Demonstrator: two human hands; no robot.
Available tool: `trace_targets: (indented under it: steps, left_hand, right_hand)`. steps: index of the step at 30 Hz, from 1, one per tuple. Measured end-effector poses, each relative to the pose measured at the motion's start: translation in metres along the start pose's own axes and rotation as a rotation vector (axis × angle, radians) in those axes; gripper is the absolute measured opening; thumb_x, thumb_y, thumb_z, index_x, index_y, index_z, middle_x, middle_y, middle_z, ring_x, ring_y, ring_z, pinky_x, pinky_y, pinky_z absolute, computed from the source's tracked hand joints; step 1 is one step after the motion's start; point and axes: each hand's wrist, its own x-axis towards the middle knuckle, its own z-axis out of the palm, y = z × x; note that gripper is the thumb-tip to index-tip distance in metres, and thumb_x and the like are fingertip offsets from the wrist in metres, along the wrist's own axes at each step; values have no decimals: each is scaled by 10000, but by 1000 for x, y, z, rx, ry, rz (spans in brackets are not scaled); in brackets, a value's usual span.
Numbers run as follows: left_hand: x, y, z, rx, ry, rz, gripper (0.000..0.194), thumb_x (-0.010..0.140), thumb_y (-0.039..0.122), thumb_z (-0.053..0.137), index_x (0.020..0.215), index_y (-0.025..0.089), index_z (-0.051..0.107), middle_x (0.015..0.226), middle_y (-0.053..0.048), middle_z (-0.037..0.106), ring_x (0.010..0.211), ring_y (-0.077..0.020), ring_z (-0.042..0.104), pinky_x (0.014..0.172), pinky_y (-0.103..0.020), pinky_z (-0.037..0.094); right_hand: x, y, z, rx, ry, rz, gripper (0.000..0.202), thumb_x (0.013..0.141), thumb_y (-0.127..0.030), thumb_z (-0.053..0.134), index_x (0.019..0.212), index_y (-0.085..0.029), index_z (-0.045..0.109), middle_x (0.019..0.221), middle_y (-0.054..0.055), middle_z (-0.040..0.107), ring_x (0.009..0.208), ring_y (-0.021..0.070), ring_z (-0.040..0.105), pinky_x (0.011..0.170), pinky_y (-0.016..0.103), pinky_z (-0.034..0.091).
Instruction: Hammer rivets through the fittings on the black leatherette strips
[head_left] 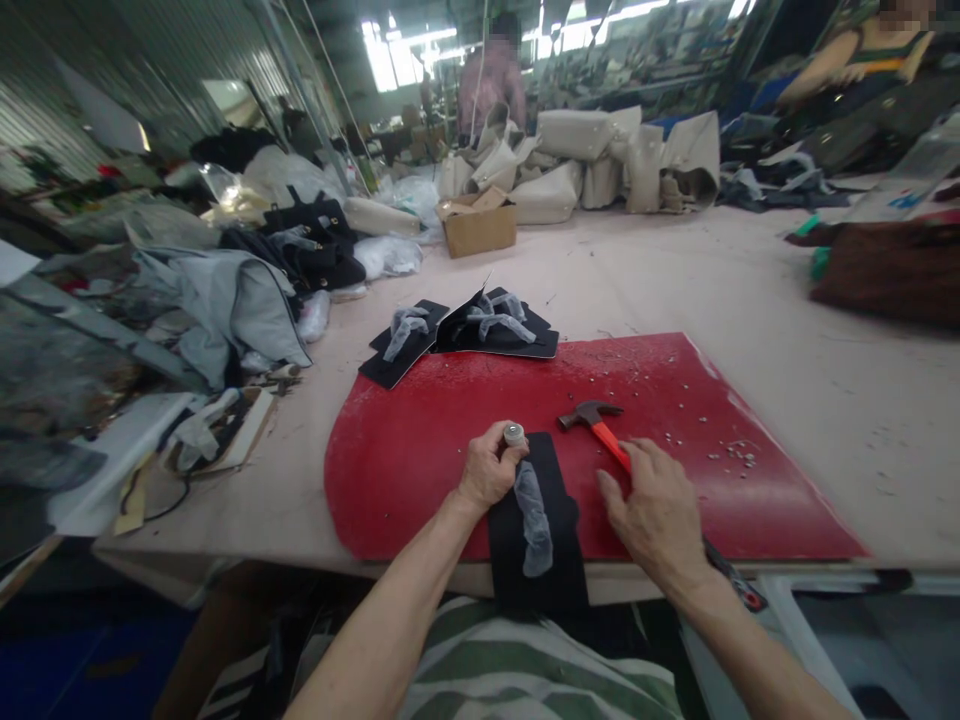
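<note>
The left hand (487,465) is closed around a round-topped tool (514,433), hiding its lower part, at the twelve o'clock end of the black panel (564,500). The panel lies at six o'clock on the red mat (427,430). The right hand (654,505), half open, covers the handle of the hammer (592,413) at one o'clock from the panel; whether it grips, I cannot tell.

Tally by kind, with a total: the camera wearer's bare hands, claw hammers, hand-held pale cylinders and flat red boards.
Bare hands, left hand and right hand: 2
Claw hammer with orange-red handle: 1
Pale cylinder in the left hand: 1
Flat red board: 1
Total: 5
</note>
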Motion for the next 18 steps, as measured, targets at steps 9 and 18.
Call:
trace_targets:
  steps: [9, 18]
  left_hand:
    - [-1, 1, 1, -8, -36, 23, 142, 811, 184, 622, 950, 185, 650, 843, -36, 705, 767, -181, 668, 719, -268, 509]
    - [-2, 1, 1, 10, -54, 38, 87, 808, 159, 611, 885, 175, 647, 777, -16, 676, 695, -151, 631, 654, -232, 480]
  right_hand:
    - [18, 9, -39, 787, -770, 633, 48, 788, -253, 431, 779, -210, 410, 639, -21, 463, 482, 106, 416, 472, 236, 373]
    - [24, -35, -62, 277, -138, -37, 275, 925, -442, 351, 755, -228, 378, 538, -31, 423, 436, 114, 360, 471, 255, 182]
